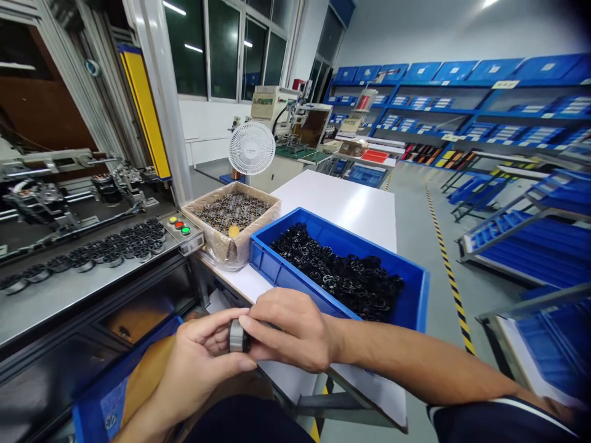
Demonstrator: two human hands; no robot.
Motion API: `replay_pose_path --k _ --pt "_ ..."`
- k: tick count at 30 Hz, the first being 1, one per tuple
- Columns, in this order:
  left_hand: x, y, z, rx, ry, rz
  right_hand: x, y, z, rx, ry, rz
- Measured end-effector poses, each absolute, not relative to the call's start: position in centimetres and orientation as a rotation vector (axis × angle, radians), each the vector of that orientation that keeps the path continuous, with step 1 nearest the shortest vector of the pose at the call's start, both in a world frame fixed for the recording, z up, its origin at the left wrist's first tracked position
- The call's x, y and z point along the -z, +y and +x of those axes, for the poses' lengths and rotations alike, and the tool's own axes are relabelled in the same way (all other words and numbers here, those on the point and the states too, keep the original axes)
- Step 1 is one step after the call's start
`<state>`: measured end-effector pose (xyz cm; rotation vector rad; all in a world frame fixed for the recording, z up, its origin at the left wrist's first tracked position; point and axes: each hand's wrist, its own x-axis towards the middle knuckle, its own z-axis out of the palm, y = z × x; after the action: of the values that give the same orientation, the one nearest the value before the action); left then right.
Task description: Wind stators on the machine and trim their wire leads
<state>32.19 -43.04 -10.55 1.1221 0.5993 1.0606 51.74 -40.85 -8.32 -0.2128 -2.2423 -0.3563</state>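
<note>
Between my two hands is a small round motor core (236, 336), a silver metal ring with a black part on its right side. My left hand (203, 351) grips its edge between thumb and fingers. From the other side my right hand (290, 329) presses its fingers onto the black part, and those fingertips are partly hidden. Just beyond the hands, a blue bin (295, 286) holds a heap of black plastic parts (339, 267). A plastic-lined carton (221, 249) to its left contains many similar metal-and-black pieces (235, 212).
Rows of round cores (113, 249) stand on the machine's metal ledge (28, 314) at left, near a button box (182, 231). A yellow light guard (145, 114) rises behind. A white fan (252, 148) stands beyond the carton. Another blue bin (87, 409) is low at left.
</note>
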Motion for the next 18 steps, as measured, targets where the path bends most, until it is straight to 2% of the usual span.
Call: replay_pose_path --k 5,7,10,14,16,18 --pt "11.6 -45.5 27.6 -1.079 0.759 1.345 8.4 -42.2 47.5 0.258 -2.211 -0.239" --pt "12.4 -46.8 25.3 -1.085 0.847 1.45 8.6 -42.3 45.4 0.016 -2.201 -0.3" --pt "13.7 -48.6 21.9 -1.085 0.936 1.495 8.5 -42.0 41.8 -0.533 -2.286 -0.39" --pt "15.4 -49.8 17.9 -1.268 0.977 1.27 8.6 -39.6 35.6 -1.0 -2.405 -0.228" --pt "16.4 -49.7 15.9 -1.513 1.075 1.077 9.3 -37.0 31.8 -0.938 -2.408 -0.145" --pt "17.4 -49.5 13.8 -1.712 1.275 0.902 10.5 -33.5 27.9 -0.615 -2.413 -0.131"
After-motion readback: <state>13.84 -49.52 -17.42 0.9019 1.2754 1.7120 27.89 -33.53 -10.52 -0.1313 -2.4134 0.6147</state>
